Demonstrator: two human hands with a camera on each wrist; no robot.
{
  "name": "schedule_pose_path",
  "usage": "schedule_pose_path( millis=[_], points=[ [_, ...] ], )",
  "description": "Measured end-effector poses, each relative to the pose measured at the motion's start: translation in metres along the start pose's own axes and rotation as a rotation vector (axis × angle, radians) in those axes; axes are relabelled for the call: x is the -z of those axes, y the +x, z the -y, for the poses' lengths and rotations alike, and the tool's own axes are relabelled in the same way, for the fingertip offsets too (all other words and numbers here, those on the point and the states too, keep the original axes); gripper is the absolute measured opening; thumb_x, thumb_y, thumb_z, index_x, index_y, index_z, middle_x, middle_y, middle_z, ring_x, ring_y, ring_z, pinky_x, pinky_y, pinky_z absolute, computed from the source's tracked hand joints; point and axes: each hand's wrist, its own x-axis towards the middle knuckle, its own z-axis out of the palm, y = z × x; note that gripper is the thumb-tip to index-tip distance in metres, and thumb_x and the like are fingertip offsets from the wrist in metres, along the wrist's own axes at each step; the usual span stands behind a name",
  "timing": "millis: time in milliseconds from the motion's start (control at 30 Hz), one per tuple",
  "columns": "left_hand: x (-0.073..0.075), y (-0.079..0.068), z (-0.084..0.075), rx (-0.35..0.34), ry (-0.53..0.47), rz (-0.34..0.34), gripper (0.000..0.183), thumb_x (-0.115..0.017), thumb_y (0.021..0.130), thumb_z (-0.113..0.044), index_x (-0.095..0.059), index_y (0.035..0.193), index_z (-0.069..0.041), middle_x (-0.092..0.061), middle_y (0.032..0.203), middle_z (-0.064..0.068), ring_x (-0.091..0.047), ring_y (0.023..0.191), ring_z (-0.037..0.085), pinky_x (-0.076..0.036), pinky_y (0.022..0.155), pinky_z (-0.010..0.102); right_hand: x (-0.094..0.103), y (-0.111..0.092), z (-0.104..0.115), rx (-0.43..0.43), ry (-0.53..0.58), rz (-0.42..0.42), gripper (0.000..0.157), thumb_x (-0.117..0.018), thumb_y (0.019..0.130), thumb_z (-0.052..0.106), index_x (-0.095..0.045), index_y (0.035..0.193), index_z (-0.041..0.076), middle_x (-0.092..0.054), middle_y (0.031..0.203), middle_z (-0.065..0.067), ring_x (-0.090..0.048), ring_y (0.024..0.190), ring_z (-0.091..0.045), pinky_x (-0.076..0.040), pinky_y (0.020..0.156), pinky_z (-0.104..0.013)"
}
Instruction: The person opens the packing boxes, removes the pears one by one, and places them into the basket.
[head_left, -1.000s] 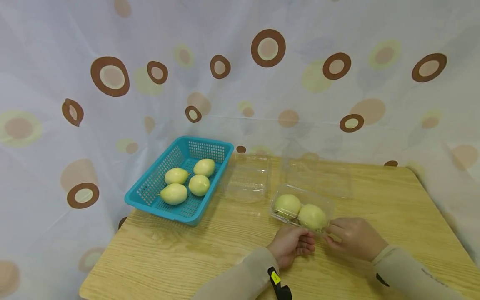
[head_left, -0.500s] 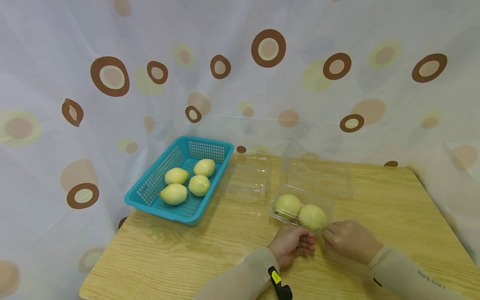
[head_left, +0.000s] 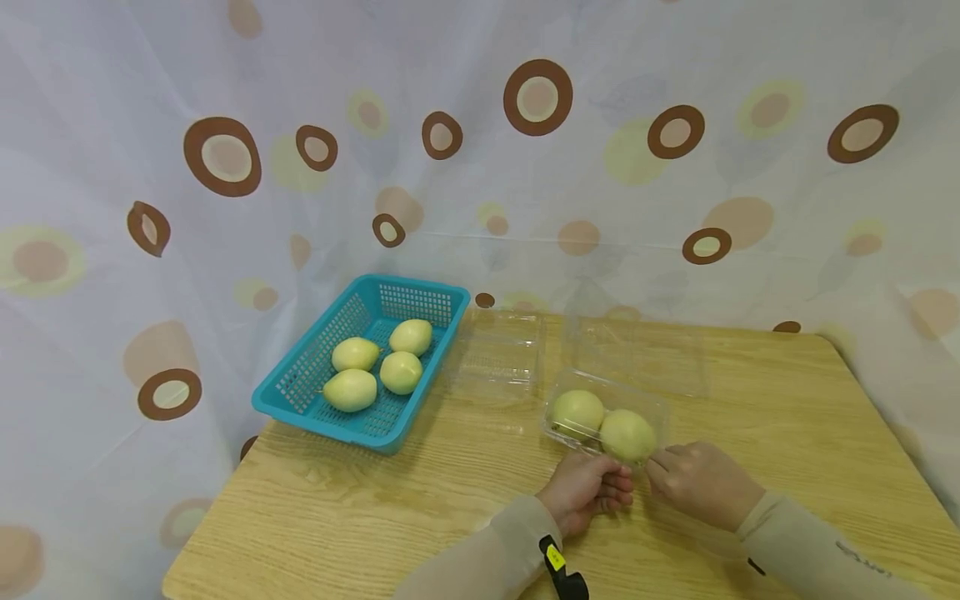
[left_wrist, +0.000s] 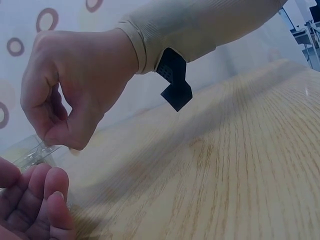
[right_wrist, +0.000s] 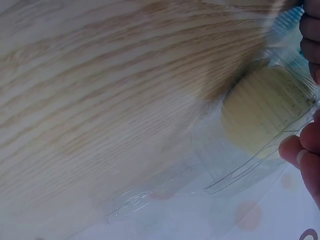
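Two pale yellow-green pears (head_left: pixel 577 414) lie side by side in a clear plastic clamshell box (head_left: pixel 609 390) on the table, its lid over them. At the box's near edge, my left hand (head_left: pixel 588 492) has its thumb against the rim, its other fingers curled below. My right hand (head_left: pixel 703 485) pinches the near right corner between thumb and index finger. The left wrist view shows the right hand (left_wrist: pixel 75 85) gripping the rim above the curled left fingers (left_wrist: pixel 37 200). In the right wrist view, one pear (right_wrist: pixel 265 107) shows through the plastic beside the right fingertips (right_wrist: pixel 292 149).
A blue plastic basket (head_left: pixel 397 425) with several pears (head_left: pixel 351 390) stands at the left. Behind the box are a clear plastic container (head_left: pixel 498 354) and another clear container with its lid spread open (head_left: pixel 660 358). A patterned curtain (head_left: pixel 480 183) backs the wooden table (head_left: pixel 315 517).
My right hand has shifted slightly left along the rim, its fingers drawing together at the box's corner. The left hand and the box stay nearly in place.
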Motion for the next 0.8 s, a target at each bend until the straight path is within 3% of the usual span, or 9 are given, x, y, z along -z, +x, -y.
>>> schedule_pose_path(
  millis=[800],
  points=[
    [0.0013, -0.0011, 0.0008, -0.006, 0.008, -0.029, 0.022, -0.058, 0.085, -0.008, -0.071, 0.09, 0.008, -0.065, 0.068, 0.003, -0.061, 0.055, 0.01, -0.047, 0.05, 0.019, -0.005, -0.0015, 0.0004, 0.048, -0.01, -0.082, 0.049, -0.022, 0.106, 0.014, -0.046, 0.063, 0.01, -0.043, 0.06, 0.003, -0.037, 0.047, -0.003, -0.028, 0.037, -0.017]
  ],
)
